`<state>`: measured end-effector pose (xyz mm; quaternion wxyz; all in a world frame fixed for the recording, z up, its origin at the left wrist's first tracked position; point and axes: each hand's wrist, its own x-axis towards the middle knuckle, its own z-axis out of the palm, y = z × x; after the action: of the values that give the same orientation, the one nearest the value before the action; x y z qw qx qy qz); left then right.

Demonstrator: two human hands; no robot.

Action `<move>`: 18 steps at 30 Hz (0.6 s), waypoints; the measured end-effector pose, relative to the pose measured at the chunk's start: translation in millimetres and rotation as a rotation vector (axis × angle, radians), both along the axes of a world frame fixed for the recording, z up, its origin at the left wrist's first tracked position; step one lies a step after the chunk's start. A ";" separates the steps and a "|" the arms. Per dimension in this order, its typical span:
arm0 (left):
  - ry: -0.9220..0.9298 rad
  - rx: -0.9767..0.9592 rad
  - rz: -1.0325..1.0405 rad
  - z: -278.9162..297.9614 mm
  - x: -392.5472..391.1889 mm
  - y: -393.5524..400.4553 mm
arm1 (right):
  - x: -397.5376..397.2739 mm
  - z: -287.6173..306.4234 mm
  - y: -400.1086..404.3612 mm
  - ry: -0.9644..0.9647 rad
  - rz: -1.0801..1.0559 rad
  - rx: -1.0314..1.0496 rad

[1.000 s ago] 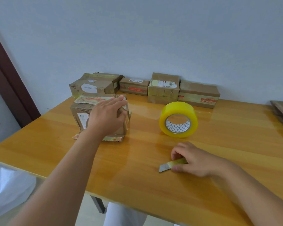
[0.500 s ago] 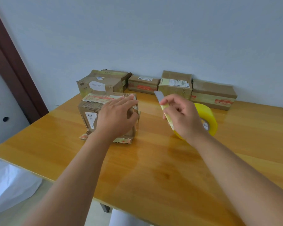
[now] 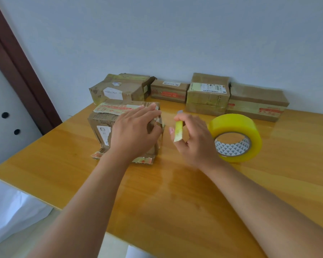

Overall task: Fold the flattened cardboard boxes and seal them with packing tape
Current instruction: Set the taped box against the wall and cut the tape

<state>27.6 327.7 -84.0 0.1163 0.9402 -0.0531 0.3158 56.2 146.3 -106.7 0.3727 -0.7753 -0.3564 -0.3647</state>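
Right hand (image 3: 196, 144) is up off the table, fingers curled round a small yellow-handled cutter blade (image 3: 178, 131), grey tip pointing up toward twelve o'clock. Just at its nine o'clock, the left hand (image 3: 136, 135) lies spread over the near face and top edge of the worn brown cardboard box (image 3: 103, 125), fingers mostly straight and pressing, thumb tucked at the box's right corner where a strip of tape seems to hang, though I can't make that out for certain. At three o'clock of the right hand stands the fat roll of yellow packing tape (image 3: 235, 136) on its edge, just beside the wrist. Out at twelve o'clock, four sealed brown cardboard boxes (image 3: 207, 97) line the pale wall (image 3: 175, 34) at the back of the glossy wooden table (image 3: 175, 192).

Progress looks good: that back row appears finished, and this box is folded and standing, apparently at the tape-cutting stage. Whether more flat boxes wait, I can't see.

A second ago the cutter sat on the table under the right hand; half a second ago it was raised in front of the roll. Now it has swung in close to the box's right corner. The left hand has stayed on the box.
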 end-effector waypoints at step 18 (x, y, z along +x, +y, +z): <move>-0.058 0.038 0.008 -3.5 3.4 1.5 | -8.1 6.8 -0.1 0.261 0.051 -0.046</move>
<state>31.0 329.2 -87.4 0.0956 0.9328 -0.0586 0.3424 48.1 146.2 -99.9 0.4071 -0.8151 -0.3329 -0.2431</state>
